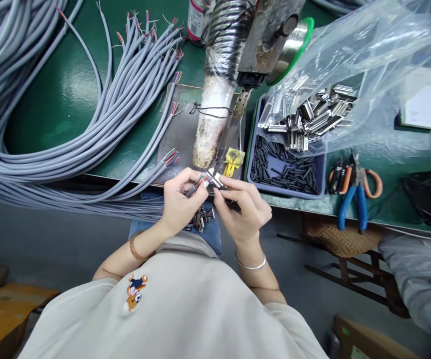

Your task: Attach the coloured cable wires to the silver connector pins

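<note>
Pinching the end of a grey cable [190, 192], the left hand [180, 199] has its thumb and forefinger together, with coloured wires [200, 180] fanning out past the fingertips. The right hand [243, 207] has its thumb and forefinger clamped on a small connector [215, 179], which sits between the two hands, just off the front edge of the green workbench [53, 117]. The parts here are tiny and crowded, so I cannot tell whether the wires touch the connector's pins or whether the tip of the soldering iron [240, 107] does.

Taking the connector as the clock's centre, the iron slants down from just past twelve, beside a white-wrapped duct [211, 107] at twelve. A yellow clip [230, 166] lies close by at one, and a solder spool [294, 52] stands farther out along that line. Toward half past two is a blue bin [322, 174] of short black tubes [270, 167], with a clear bag [380, 60] of metal connector parts [316, 117] over its far side. Blue-handled pliers [357, 194] lie at three. A thick bundle of grey cables [84, 162] curves in from nine to eleven. More small connectors [201, 218] rest on the lap at seven.
</note>
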A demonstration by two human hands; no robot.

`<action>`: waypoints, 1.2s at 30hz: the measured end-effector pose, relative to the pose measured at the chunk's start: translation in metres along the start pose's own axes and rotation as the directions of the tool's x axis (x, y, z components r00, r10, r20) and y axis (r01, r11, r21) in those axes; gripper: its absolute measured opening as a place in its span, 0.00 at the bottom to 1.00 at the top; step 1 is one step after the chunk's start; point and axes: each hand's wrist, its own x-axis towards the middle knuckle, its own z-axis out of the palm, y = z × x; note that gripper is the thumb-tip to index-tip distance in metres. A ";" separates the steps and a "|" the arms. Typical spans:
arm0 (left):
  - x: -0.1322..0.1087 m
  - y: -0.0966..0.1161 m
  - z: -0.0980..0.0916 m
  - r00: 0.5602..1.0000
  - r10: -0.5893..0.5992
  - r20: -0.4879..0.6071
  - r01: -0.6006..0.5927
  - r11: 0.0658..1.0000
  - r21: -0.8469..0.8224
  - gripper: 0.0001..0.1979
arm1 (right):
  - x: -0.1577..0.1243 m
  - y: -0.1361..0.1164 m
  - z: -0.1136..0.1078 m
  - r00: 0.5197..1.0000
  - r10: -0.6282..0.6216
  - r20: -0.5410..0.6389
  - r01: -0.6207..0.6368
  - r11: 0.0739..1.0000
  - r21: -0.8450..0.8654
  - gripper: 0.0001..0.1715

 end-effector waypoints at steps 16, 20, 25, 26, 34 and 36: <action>-0.005 0.004 0.001 0.998 -0.060 -0.015 0.060 0.998 -0.030 0.07 | -0.003 -0.005 0.001 0.995 0.104 0.009 -0.105 0.991 0.078 0.11; -0.003 0.000 0.004 0.999 -0.017 -0.039 0.017 1.000 0.010 0.07 | -0.001 -0.004 0.003 0.996 0.089 -0.008 -0.089 0.994 0.066 0.12; -0.002 -0.003 0.005 0.999 0.026 -0.030 -0.024 0.998 0.064 0.05 | 0.000 -0.001 0.005 0.994 0.106 -0.021 -0.105 0.993 0.057 0.12; -0.002 -0.003 0.005 0.999 0.035 -0.026 -0.033 0.996 0.080 0.05 | 0.001 -0.001 0.005 0.994 0.110 -0.019 -0.108 0.993 0.055 0.12; 0.001 0.001 0.006 0.980 0.194 -0.033 -0.186 0.970 0.157 0.05 | 0.004 0.000 0.006 0.994 0.106 -0.038 -0.103 0.993 0.058 0.11; 0.001 0.002 0.006 0.975 0.219 -0.032 -0.211 0.964 0.161 0.05 | 0.004 0.000 0.006 0.995 0.089 -0.039 -0.087 0.995 0.047 0.11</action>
